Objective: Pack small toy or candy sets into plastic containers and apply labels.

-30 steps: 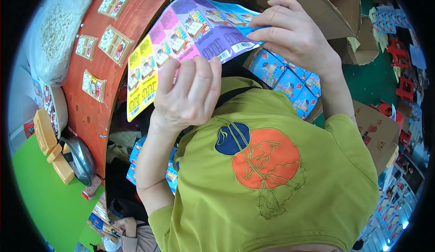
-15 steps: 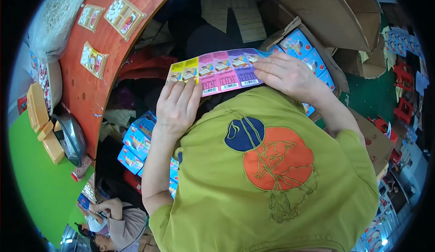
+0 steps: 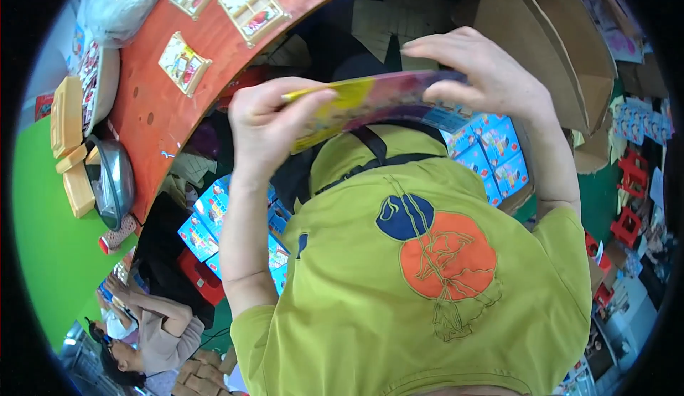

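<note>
Edgewise, card sheet (image 3: 370, 104), between both hands (image 3: 267, 121)

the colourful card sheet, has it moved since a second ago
Yes. The colourful card sheet, held by the left hand and right hand, has tipped from face-up to nearly edge-on and dropped toward the yellow-green shirt.

Your left hand (image 3: 265, 121) is raised in front of your chest, fingers curled and thumb pressed forward in a pinch. Your left forearm runs straight down to a bent elbow (bare below the sleeve). Your right hand (image 3: 484, 72) is held a little higher, fingers arched over and thumb beneath, its forearm dropping to the right.
</note>
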A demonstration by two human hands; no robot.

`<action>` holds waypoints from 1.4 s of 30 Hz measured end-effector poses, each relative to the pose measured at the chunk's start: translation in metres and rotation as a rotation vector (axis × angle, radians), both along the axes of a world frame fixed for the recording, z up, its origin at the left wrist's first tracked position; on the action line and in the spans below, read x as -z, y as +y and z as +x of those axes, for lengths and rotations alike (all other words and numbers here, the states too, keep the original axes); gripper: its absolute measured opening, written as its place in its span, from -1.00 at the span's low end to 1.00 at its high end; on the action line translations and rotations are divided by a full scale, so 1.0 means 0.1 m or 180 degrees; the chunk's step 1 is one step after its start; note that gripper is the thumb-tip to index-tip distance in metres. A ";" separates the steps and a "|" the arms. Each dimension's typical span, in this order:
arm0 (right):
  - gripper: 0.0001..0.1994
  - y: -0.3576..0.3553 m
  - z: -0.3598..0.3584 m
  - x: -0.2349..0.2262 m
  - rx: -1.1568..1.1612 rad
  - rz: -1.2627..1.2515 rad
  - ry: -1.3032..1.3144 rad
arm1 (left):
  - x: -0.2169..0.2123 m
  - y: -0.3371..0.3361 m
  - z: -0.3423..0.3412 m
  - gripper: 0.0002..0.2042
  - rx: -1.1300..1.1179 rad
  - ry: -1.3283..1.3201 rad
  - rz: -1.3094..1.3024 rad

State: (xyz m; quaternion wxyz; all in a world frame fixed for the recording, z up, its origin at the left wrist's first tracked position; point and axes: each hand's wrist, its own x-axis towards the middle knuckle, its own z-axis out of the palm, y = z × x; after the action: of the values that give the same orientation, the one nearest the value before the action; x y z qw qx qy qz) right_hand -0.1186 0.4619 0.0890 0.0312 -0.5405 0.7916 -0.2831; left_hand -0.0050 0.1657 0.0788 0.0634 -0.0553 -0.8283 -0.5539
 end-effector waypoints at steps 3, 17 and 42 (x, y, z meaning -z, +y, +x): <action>-0.70 -0.55 0.08 -0.13 -0.0417 0.0080 -0.0491 | -0.12 0.23 -0.10 -0.90 0.0282 0.0169 0.0178; -0.83 -0.72 -0.49 -0.44 -0.0330 0.0461 -0.2272 | -0.27 -1.02 0.79 -0.91 -0.1955 0.0480 0.0902; -0.75 -5.86 -0.27 -0.03 -0.1405 -0.0129 0.0540 | 0.72 -2.06 2.06 -0.69 -0.5321 0.1057 0.2761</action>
State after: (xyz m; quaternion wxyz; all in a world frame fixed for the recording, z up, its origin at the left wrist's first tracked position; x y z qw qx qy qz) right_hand -0.1455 -0.1238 0.0925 0.0149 -0.7228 0.6482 -0.2389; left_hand 0.2013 -0.0406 0.0070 0.5701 0.5046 -0.3029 -0.5732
